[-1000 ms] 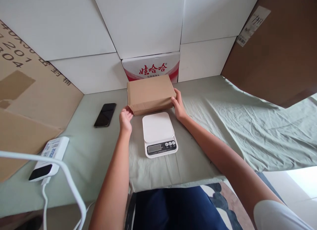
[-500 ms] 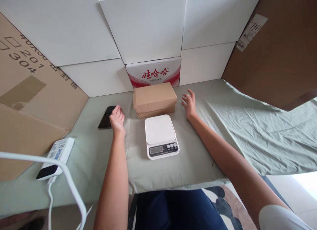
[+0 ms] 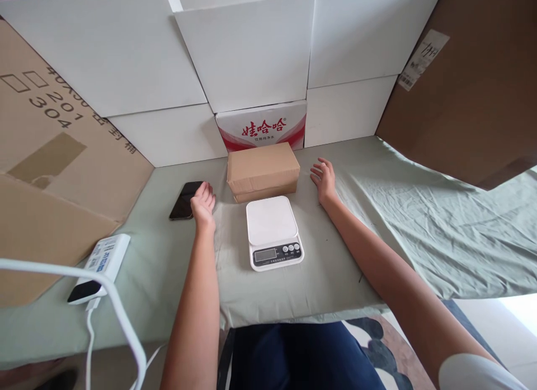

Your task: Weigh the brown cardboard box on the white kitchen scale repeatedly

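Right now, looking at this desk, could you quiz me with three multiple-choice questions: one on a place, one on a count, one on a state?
1. Where is the brown cardboard box?
A. behind the white kitchen scale
B. on its platform
C. on the floor

2. How many round buttons does the scale show?
A. one
B. three
C. six

3. How are the left hand and right hand?
A. gripping the box
B. open, holding nothing
C. pressing buttons

Answers: 1 A, the box sits on the cloth beyond the scale; 2 B, three beside the display; 3 B, both are apart from the box.

Soft, even daylight is being spread over the scale [image 3: 272, 229]; shadows beside it are being kept faint, while straight edges far from it are being bowed.
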Available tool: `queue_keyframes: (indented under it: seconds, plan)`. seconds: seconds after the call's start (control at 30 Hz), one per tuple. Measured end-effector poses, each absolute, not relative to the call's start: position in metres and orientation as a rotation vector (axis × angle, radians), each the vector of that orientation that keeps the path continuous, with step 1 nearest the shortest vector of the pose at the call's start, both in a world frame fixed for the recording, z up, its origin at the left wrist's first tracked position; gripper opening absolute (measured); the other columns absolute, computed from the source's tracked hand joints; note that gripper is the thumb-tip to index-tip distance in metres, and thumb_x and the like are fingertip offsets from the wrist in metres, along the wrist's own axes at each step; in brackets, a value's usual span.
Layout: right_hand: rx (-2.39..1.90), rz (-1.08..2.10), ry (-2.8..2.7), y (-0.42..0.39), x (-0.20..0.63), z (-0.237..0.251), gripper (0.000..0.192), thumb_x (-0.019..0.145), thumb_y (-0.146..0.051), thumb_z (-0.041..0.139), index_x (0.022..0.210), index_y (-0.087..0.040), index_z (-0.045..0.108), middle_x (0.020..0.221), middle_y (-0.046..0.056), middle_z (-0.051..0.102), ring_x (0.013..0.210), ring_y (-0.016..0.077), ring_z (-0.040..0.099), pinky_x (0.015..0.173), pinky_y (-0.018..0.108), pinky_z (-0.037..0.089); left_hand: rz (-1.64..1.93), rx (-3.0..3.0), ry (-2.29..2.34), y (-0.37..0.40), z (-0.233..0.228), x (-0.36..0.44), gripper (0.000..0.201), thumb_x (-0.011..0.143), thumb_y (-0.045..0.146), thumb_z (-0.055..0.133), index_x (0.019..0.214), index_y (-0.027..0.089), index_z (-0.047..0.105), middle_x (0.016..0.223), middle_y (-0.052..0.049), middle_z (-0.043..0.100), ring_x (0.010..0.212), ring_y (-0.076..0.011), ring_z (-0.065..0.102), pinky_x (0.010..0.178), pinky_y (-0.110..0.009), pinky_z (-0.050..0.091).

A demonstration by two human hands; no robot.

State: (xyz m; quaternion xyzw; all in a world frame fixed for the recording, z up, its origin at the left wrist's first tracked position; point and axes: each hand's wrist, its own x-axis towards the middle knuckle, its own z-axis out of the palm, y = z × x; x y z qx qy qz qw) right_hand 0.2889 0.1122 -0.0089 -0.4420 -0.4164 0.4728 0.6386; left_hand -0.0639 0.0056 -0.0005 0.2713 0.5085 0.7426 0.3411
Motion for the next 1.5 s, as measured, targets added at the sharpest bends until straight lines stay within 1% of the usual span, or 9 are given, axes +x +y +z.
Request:
queue_keyframes:
  seconds: [0.2,0.37,0.57,0.7,0.87,1.03,1.23,1.37,1.5]
  plan:
    - [-1.016,1.083,-0.986,0.113,0.288,-0.009,0.048,0.082,-0.064,0.051,0.119,-0.033,0.059,0.126,0.004,0.061,0.120,0.0218,0.062,0.111,0.047,0.047,1.892,0.732,1.310,0.008,-0.005,-0.060,0.059,0.089,0.048,0.034,0.126,0.021,0.070,0.148,-0.018,0.059,0.140,-0.0262,0.055,0.116,-0.043,0.039]
    - [-0.998,1.078,-0.997,0.109,0.287,-0.006,0.049,0.083,-0.064,0.053,0.117,-0.030,0.061,0.123,0.005,0.063,0.117,0.0222,0.063,0.112,0.047,0.047,1.883,0.755,1.308,0.009,-0.007,-0.059,0.060,0.088,0.055,0.037,0.124,0.022,0.071,0.148,-0.019,0.059,0.141,-0.0276,0.053,0.117,-0.044,0.038]
    - [-0.936,1.011,-1.102,0.102,0.285,-0.003,0.048,0.085,-0.065,0.055,0.115,-0.029,0.063,0.123,0.006,0.064,0.118,0.0233,0.063,0.113,0.047,0.046,1.869,0.730,1.288,0.009,-0.006,-0.054,0.057,0.089,0.043,0.034,0.126,0.019,0.070,0.149,-0.018,0.058,0.139,-0.0250,0.055,0.115,-0.041,0.040]
    - [-0.892,1.037,-1.234,0.094,0.275,-0.001,0.049,0.086,-0.066,0.056,0.119,-0.030,0.063,0.129,0.005,0.064,0.120,0.0234,0.063,0.113,0.047,0.046,1.821,0.740,1.268,0.011,-0.007,-0.046,0.053,0.089,0.041,0.037,0.122,0.020,0.072,0.147,-0.017,0.060,0.138,-0.0243,0.056,0.116,-0.041,0.039]
    - [-0.813,1.159,-1.366,0.082,0.258,0.003,0.053,0.091,-0.065,0.051,0.135,-0.035,0.055,0.144,0.002,0.061,0.133,0.0242,0.058,0.114,0.048,0.047,1.703,0.776,1.286,0.013,-0.008,-0.033,0.044,0.089,0.043,0.047,0.117,0.024,0.074,0.144,-0.013,0.064,0.140,-0.0261,0.055,0.120,-0.045,0.034]
    - [-0.807,1.098,-1.475,0.072,0.250,0.007,0.062,0.093,-0.065,0.049,0.147,-0.036,0.045,0.156,0.001,0.052,0.142,0.0259,0.050,0.118,0.048,0.043,1.695,0.760,1.332,0.015,-0.011,-0.024,0.043,0.089,0.042,0.047,0.114,0.022,0.075,0.141,-0.016,0.065,0.139,-0.0297,0.055,0.119,-0.048,0.035]
    - [-0.792,0.941,-1.535,0.070,0.249,0.011,0.070,0.091,-0.068,0.051,0.150,-0.031,0.042,0.159,0.006,0.047,0.143,0.0286,0.047,0.121,0.048,0.038,1.806,0.824,1.317,0.015,-0.009,-0.019,0.043,0.084,0.047,0.054,0.109,0.021,0.076,0.138,-0.017,0.067,0.139,-0.0314,0.055,0.118,-0.047,0.038]
    - [-0.723,0.815,-1.531,0.059,0.252,0.018,0.071,0.092,-0.069,0.050,0.152,-0.032,0.037,0.161,0.006,0.040,0.147,0.0297,0.041,0.122,0.048,0.038,1.884,0.922,1.272,0.000,0.005,-0.013,0.041,0.082,0.044,0.056,0.108,0.022,0.077,0.133,-0.012,0.070,0.137,-0.0291,0.057,0.119,-0.044,0.038]
    - [-0.744,0.747,-1.558,0.031,0.259,0.025,0.074,0.092,-0.071,0.047,0.154,-0.033,0.033,0.161,0.008,0.038,0.150,0.0327,0.037,0.121,0.052,0.039,1.922,0.992,1.231,-0.032,0.017,-0.002,0.043,0.081,0.043,0.056,0.111,0.021,0.078,0.130,-0.011,0.073,0.137,-0.0302,0.057,0.118,-0.044,0.040]
